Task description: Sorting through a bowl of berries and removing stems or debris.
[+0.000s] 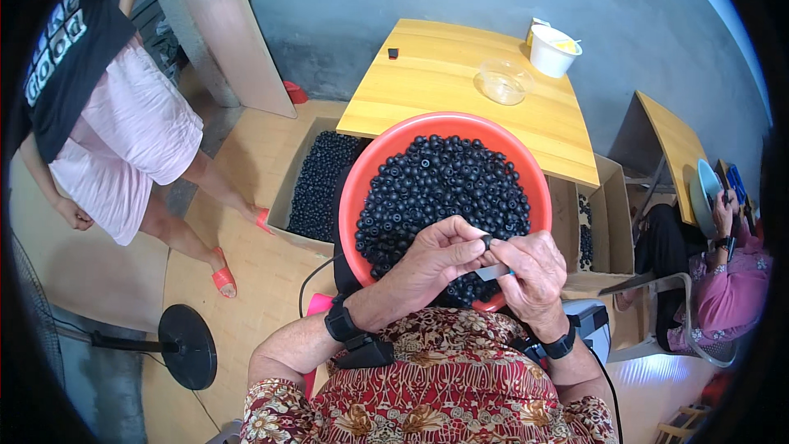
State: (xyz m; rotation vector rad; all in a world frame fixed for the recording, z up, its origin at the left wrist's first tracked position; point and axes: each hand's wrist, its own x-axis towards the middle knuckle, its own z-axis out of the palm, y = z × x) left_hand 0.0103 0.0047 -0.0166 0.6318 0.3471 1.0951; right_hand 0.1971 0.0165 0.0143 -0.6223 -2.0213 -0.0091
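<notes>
Left hand [440, 256] pinches small black ring [486, 240] at fingertips; right hand [532, 273] closed around thin grey blade-like tool [492, 272], touching ring. Both over near rim of red basin [366, 177] heaped with same black rings. Beyond: open cardboard box [289, 197] of black rings left, second box [612, 222] right. Farther: wooden table [436, 82] with clear plastic bowl [504, 81], white cup [553, 51]. Person in pink skirt [123, 140] stands left; seated person [727, 279] right.
</notes>
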